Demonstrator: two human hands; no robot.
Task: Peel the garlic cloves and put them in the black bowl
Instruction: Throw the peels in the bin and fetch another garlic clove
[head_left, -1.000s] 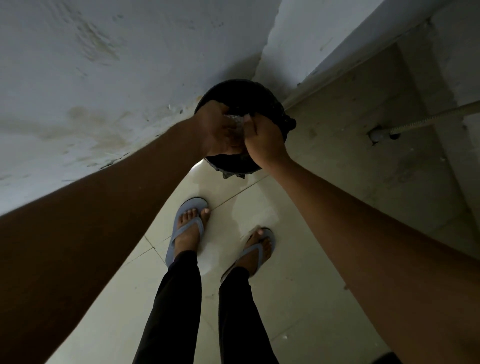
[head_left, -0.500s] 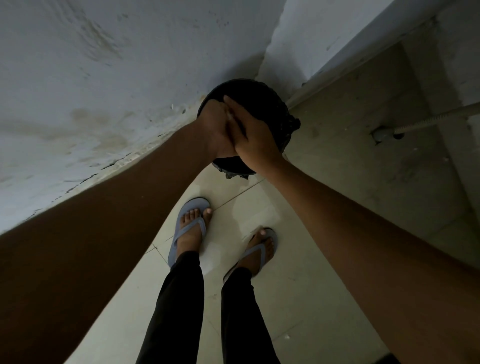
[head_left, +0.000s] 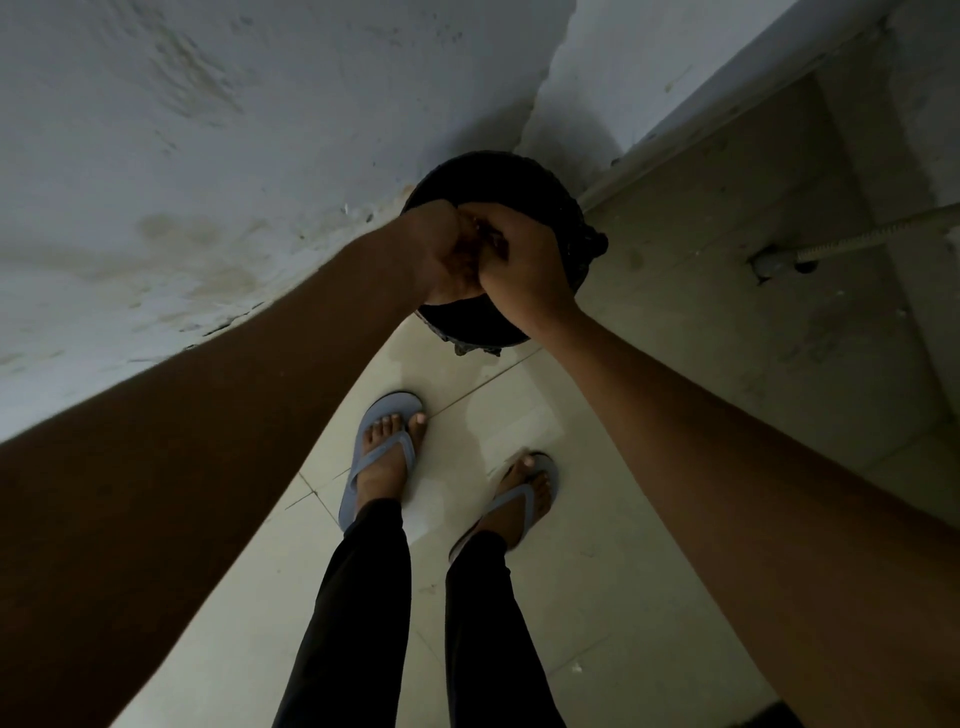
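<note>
Stained white wall (head_left: 218, 156) fills the upper left, meets a 2nd wall at a corner behind the bowl. Pale tiled floor (head_left: 519, 597) runs down the middle; greyer recessed floor area to the right w/ a corrugated hose (head_left: 878, 234) coming out of the far wall. Person's legs in black trousers (head_left: 363, 613), feet in blue-grey flip-flops (head_left: 382, 452), stand on the tiles. Both forearms reach fwd from the lower corners and meet over a black bowl (head_left: 556, 192) sitting at the wall corner, just ahead of the feet. Left hand (head_left: 441, 254) and right hand (head_left: 524, 260) are pressed together above the bowl's near half, fingers of both curled inward and touching each other. Garlic clove: can't tell – whatever sits btwn the fingertips is hidden by the knuckles and the dim light, only a small dark gap shows there. Bowl's inside is too dark to read. A ragged dark bit hangs at the bowl's near edge.
</note>
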